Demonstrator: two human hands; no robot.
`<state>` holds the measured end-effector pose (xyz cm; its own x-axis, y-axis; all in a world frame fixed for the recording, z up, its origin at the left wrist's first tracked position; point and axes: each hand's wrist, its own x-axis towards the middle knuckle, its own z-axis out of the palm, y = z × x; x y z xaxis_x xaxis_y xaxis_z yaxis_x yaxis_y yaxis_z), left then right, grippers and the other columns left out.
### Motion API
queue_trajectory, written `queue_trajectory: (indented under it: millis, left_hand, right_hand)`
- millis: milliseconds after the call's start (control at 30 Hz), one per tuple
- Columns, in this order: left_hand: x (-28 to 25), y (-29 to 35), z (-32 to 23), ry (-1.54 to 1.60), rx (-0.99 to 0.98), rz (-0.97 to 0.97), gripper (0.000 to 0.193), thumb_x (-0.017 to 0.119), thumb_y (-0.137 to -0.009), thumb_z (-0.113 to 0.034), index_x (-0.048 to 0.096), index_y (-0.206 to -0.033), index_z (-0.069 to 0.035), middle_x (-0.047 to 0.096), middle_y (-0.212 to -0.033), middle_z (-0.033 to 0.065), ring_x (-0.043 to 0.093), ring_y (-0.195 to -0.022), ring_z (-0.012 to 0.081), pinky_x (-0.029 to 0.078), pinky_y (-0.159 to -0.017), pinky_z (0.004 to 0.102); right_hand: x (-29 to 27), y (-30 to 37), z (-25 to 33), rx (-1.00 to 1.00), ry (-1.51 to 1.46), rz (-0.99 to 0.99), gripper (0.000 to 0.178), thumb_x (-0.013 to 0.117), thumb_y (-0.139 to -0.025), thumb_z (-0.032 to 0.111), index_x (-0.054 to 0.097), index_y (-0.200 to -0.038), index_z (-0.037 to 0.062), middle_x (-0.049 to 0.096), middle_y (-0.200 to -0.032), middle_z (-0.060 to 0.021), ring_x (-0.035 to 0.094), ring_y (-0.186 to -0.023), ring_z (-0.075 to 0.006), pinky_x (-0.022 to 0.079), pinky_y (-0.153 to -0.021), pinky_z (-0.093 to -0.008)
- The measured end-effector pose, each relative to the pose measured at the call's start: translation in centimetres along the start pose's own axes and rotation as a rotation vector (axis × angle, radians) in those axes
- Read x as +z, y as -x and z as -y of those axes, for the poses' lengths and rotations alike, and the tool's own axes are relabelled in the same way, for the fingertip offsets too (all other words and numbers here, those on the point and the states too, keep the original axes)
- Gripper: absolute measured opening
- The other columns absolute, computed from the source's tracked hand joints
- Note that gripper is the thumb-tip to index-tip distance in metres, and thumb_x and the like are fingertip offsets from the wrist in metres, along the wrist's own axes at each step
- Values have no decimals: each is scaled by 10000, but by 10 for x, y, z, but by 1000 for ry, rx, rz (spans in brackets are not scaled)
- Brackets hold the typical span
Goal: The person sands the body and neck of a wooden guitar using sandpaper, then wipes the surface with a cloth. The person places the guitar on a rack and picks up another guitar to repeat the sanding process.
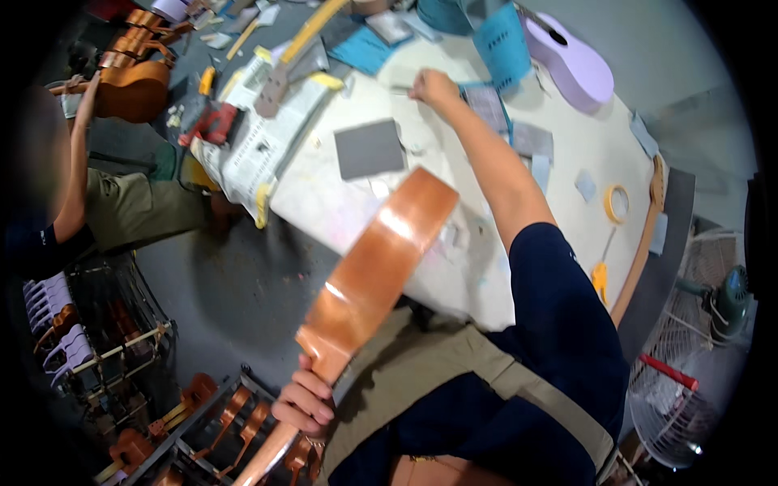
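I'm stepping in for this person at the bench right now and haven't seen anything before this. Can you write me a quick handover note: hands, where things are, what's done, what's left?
Left hand: gripping the neck of a glossy brown ukulele, its back facing up, body tilted toward the white table.
Right hand: stretched across the table, fingers at a small grey sheet; whether it is gripped cannot be told.
Nearby: dark grey sanding sheet, tape roll, bare wooden neck along the table edge, lilac ukulele at the far end.
Done: the brown body looks lacquered and shiny.
Left: probably working it with the sheet; nothing shows this started.
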<state>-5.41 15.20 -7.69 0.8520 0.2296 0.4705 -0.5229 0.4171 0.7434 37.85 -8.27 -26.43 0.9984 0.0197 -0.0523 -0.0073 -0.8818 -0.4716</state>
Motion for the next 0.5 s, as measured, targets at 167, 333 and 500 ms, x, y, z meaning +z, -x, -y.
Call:
queue_trajectory:
  millis: [167, 333, 500]
  left_hand:
    - [13, -2, 6, -315, 105, 62, 200, 582, -863, -151, 393, -917, -115, 570, -734, 43, 584, -753, 220, 271, -1058, 487]
    - [19, -10, 23, -403, 313, 227, 228, 531, -904, -248, 366, -949, -97, 559, -719, 53, 616, -666, 237, 440, -877, 465]
    - [11, -3, 27, -302, 380, 228, 229, 521, -911, -279, 383, -925, -97, 543, -655, 33, 595, -612, 180, 440, -660, 336]
  right_hand:
    - [-80, 107, 9, -246, -564, -401, 149, 701, -736, 206, 671, -812, 82, 654, -715, -48, 602, -634, -120, 454, -578, -267]
    - [-143, 261, 25, -169, -719, -291, 198, 692, -765, 174, 671, -895, 27, 610, -699, 6, 509, -622, -63, 424, -584, -221]
    - [-131, 326, 52, -135, -813, -113, 167, 690, -748, 79, 672, -908, 31, 555, -716, -23, 517, -613, -81, 434, -585, -222]
